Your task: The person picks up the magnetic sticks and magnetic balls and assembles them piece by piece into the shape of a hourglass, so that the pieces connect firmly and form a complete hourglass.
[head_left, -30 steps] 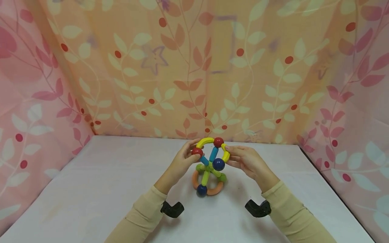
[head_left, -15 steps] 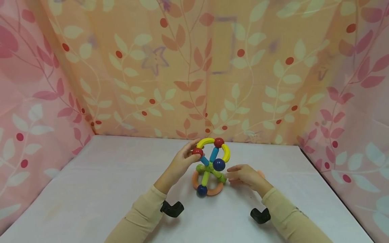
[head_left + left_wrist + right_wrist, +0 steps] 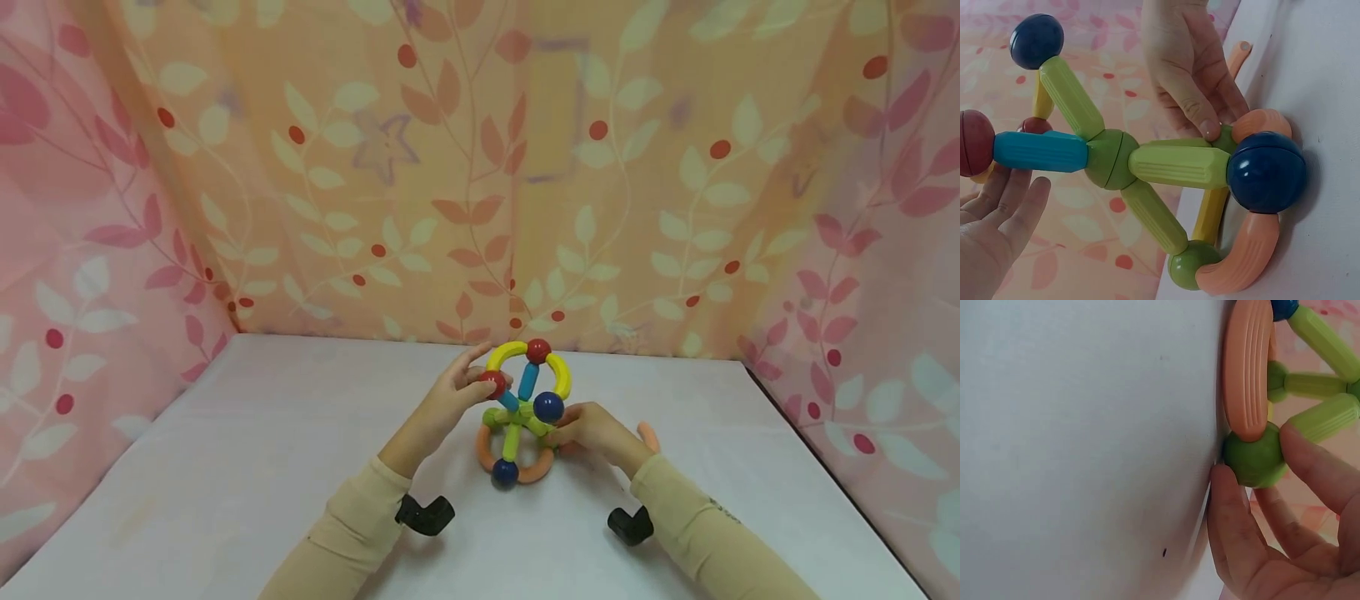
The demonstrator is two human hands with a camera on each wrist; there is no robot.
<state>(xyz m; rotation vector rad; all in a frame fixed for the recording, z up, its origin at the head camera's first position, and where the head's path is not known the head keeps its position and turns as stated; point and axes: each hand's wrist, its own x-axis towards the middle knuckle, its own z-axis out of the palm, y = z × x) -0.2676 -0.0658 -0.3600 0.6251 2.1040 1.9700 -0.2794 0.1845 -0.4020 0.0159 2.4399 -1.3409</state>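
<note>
A construction of magnetic sticks and balls [image 3: 513, 433] stands on the table, with an orange curved base, a green hub [image 3: 1110, 159] and a yellow curved top. At its upper left, my left hand [image 3: 450, 404] holds a red ball [image 3: 492, 384], fingers behind and thumb in front. My right hand [image 3: 600, 433] is low on the right side. Its thumb and fingers pinch a green ball [image 3: 1255, 455] at the end of an orange curved stick [image 3: 1247, 369]. A blue stick [image 3: 1041, 151] joins the red ball to the hub. Dark blue balls [image 3: 1266, 172] sit at two corners.
Behind my right hand lies a loose orange curved stick [image 3: 648, 435], partly hidden. The white table [image 3: 225, 467] ends at patterned cloth walls [image 3: 480, 167] at the back and sides. Black wrist mounts [image 3: 426, 515] hang below both sleeves.
My right hand left the yellow curved stick at the upper right, moved down, and now pinches the lower right green ball. The construction has shifted slightly. My left hand stays at the red ball.
</note>
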